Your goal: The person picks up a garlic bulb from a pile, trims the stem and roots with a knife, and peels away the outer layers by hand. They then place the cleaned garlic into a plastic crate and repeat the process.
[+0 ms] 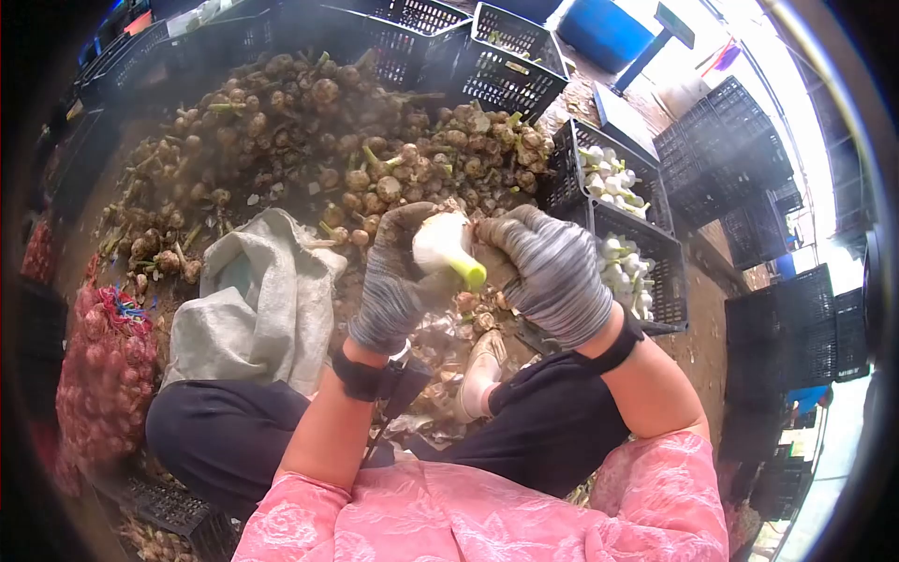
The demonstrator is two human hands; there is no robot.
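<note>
A white bulb with a short, cut green stem (pixel 442 245) is held up in front of me, its stem end pointing down toward my lap. My left hand (pixel 391 272), in a grey striped glove, grips the bulb from its left side. On the bulb's right, my right hand (pixel 552 267), gloved alike, has its fingers closed at the root end; whether it pinches a peel or a tool is hidden. Beyond both hands lies a large heap of brown, unpeeled bulbs (pixel 375 178). Peel scraps (pixel 435 342) cover the ground below.
Black crates of white bulbs (pixel 613 183) (pixel 626 272) stand at the right. Empty-looking black crates (pixel 510 70) line the back. A pale sack (pixel 257 300) and a red net bag of bulbs (pixel 108 375) are on the left. Stacked crates (pixel 726 150) and a blue tub (pixel 604 36) stand farther off.
</note>
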